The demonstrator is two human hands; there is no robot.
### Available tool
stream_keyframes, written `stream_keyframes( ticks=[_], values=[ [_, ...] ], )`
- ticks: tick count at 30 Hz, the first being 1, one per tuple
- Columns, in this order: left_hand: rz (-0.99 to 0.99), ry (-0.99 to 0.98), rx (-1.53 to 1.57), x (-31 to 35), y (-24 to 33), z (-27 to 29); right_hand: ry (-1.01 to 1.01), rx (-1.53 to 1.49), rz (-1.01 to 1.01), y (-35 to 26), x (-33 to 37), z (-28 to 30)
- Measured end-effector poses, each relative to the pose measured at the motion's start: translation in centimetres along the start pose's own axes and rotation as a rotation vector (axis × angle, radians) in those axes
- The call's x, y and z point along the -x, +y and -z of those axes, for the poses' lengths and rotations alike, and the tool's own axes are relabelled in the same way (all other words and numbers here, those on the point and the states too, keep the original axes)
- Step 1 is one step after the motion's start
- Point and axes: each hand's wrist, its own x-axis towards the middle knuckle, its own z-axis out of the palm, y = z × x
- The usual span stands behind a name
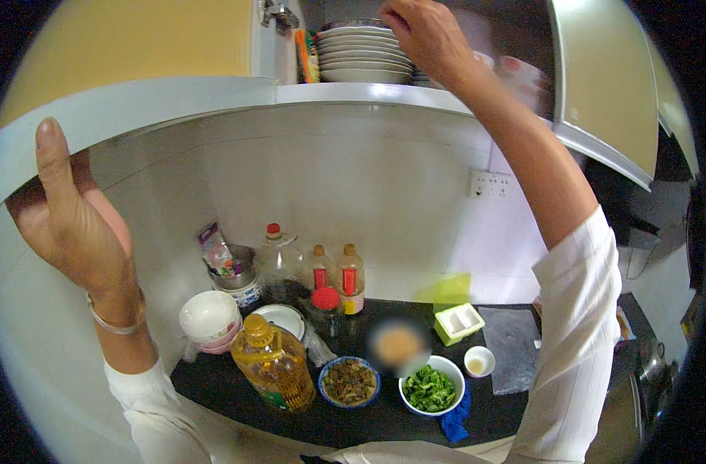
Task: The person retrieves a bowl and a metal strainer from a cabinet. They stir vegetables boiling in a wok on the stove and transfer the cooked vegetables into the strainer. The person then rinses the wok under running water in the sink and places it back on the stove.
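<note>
The right hand (428,37) is raised to the shelf of an open cabinet (183,96), its bent fingers at the upper rim of a stack of plates (366,62), smooth, round, white and pale-edged. The left hand (78,224) is up against the cabinet's flat, glossy lower edge, thumb upright in front and fingers partly hidden; from this angle I can't tell whether either hand is grasping or merely touching. Beneath the left hand, on the dark, smooth bench (221,398), stand nested rounded bowls (211,313) and a clear plastic bottle (274,370) of golden oil. Below the right hand sit a round white bowl (409,404) of crinkled leafy greens (430,384) and a crumpled blue cloth (457,420).
</note>
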Motion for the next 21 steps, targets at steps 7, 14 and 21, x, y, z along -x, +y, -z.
stream_keyframes(
  ticks=[7, 14, 21],
  values=[
    [-0.023, -0.010, -0.013, 0.3, -0.8, 0.4, -0.156, 0.184, -0.415, 6.4, -4.7, -11.7],
    [0.012, 0.011, -0.085, 0.3, -1.1, 0.9, -0.429, -0.021, -0.438, 11.0, -6.5, -15.9],
    [0.037, 0.031, -0.057, 0.0, -1.6, 2.1, -0.152, 0.079, -0.419, 11.3, -5.9, -17.1]
  ],
)
